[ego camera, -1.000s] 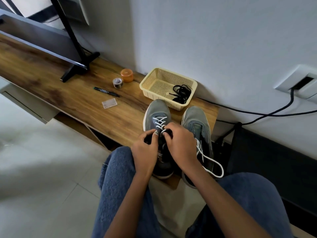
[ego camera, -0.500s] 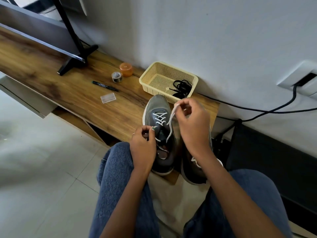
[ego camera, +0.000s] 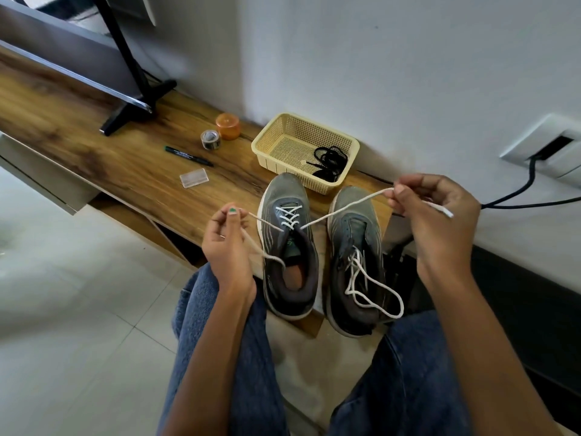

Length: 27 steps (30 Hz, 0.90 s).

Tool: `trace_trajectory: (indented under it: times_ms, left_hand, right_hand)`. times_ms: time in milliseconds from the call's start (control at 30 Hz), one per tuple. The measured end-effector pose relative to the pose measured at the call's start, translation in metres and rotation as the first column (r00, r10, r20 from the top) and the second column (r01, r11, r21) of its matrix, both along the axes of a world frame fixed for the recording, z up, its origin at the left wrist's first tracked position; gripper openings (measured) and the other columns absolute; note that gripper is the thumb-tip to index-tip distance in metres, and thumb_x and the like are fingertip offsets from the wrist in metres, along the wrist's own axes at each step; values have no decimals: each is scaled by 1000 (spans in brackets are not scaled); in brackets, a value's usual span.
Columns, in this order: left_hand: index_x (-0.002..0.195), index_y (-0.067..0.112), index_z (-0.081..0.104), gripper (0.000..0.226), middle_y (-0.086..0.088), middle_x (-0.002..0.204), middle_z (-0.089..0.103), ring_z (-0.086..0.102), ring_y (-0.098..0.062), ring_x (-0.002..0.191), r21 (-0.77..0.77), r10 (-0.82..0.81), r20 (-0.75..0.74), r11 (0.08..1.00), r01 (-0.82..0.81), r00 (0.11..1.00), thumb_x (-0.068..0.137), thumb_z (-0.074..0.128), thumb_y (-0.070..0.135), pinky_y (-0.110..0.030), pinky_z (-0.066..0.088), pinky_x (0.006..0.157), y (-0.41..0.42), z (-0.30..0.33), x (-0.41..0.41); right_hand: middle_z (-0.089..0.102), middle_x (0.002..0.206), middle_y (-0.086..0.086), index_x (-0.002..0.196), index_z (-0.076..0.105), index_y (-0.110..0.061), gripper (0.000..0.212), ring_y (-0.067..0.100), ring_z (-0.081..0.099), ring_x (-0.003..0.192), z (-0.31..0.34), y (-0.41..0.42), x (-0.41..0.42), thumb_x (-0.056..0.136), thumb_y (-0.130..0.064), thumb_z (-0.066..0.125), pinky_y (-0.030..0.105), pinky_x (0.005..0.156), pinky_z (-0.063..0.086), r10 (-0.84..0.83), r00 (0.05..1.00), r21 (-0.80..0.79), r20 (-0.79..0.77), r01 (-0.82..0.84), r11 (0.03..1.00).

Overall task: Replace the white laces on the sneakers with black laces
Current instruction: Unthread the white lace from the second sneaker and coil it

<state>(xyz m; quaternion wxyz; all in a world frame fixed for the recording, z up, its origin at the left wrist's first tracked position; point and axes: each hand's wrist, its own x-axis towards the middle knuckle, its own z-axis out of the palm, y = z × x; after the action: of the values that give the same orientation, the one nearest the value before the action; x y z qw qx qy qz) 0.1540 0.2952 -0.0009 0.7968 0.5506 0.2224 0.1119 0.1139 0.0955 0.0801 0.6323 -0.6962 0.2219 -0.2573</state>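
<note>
Hands point(ego camera: 224, 247) point(ego camera: 437, 215) pinching round white lace point(ego camera: 345, 206), grey mesh sneaker point(ego camera: 289, 247)

Two grey sneakers on the shelf, a left sneaker point(ego camera: 287, 247) and a right sneaker point(ego camera: 356, 262). Two white laces: one point(ego camera: 345, 209) in the left sneaker, one point(ego camera: 372, 286) loose on the right. One bundle of black laces point(ego camera: 330, 160) in one yellow basket point(ego camera: 273, 143). One black marker point(ego camera: 187, 156), one tape roll point(ego camera: 210, 139), one orange container point(ego camera: 227, 125), one clear plastic case point(ego camera: 194, 178). Two hands, left hand point(ego camera: 224, 243) and right hand point(ego camera: 437, 215).
</note>
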Motion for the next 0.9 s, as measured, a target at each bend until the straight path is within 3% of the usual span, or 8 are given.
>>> trace_trajectory:
  times_ms: [200, 333, 400, 467, 533, 667, 800, 900]
  left_hand:
    - [134, 19, 52, 38, 11, 122, 58, 53, -7, 116, 358, 90, -12, 930, -79, 996, 96, 54, 23, -27, 41, 101, 4, -16, 0]
    - [140, 23, 45, 53, 2, 140, 45, 35, -19, 130, 715, 81, -95, 699, 12, 992, 88, 51, 28, -29, 21, 100, 0, -22, -5]
    - [136, 25, 51, 51, 7, 135, 48, 34, -14, 129, 804, -27, -29, 594, 40, 999, 84, 51, 27, -31, 17, 100, -5, -21, -6]
    - [129, 24, 57, 43, 8, 129, 55, 40, -15, 126, 862, -177, 17, 501, 75, 984, 86, 53, 25, -30, 15, 102, -9, -25, -4]
    - [124, 21, 62, 36, 4, 124, 62, 48, -17, 122, 907, -313, 34, 409, 102, 949, 89, 56, 22, -27, 17, 103, -12, -30, -2]
    - [114, 16, 69, 26, 2, 114, 69, 59, -15, 108, 937, -426, 23, 325, 129, 904, 91, 57, 15, -27, 33, 98, -22, -32, 2]
    - [107, 16, 72, 22, -2, 105, 72, 65, -23, 95, 936, -424, -77, 282, 212, 902, 88, 61, 15, -34, 49, 81, -28, -27, 3]
    - [112, 16, 69, 26, -3, 111, 69, 63, -23, 100, 922, -416, -147, 270, 276, 898, 89, 59, 13, -35, 49, 80, -31, -26, 2]
  right_hand:
    - [68, 109, -3, 111, 66, -19, 29, 3, 64, 100, -14, 4, -6, 87, -2, 64, 20, 88, 51, 136, 968, -148, -213, -170, 974]
    - [53, 137, -2, 129, 56, -23, 59, 9, 50, 126, -24, 6, -4, 83, 14, 53, 24, 94, 50, 248, 895, -156, -370, -323, 933]
    - [43, 145, -4, 131, 53, -27, 71, 12, 43, 131, -27, 7, -5, 78, 19, 46, 18, 82, 49, 275, 855, -236, -439, -405, 883]
    - [42, 145, -5, 131, 55, -25, 76, 10, 39, 131, -26, 11, -6, 73, 22, 41, 22, 95, 44, 255, 853, -347, -456, -434, 831]
    - [50, 136, -4, 127, 59, -20, 71, 1, 44, 116, -24, 19, -6, 72, 22, 39, 9, 95, 34, 232, 874, -414, -426, -417, 809]
    - [66, 108, -1, 117, 66, -16, 42, -6, 43, 63, -32, 42, -1, 88, 6, 45, 8, 61, 33, 247, 881, -508, -403, -440, 741]
    - [67, 109, 7, 113, 67, -10, 26, 20, 61, 99, -55, 59, 15, 92, -17, 55, 36, 87, 49, 228, 833, -571, -504, -519, 636]
    - [66, 97, 7, 101, 67, -11, 21, 26, 61, 93, -67, 67, 20, 91, -26, 57, 35, 75, 49, 180, 756, -561, -629, -602, 568]
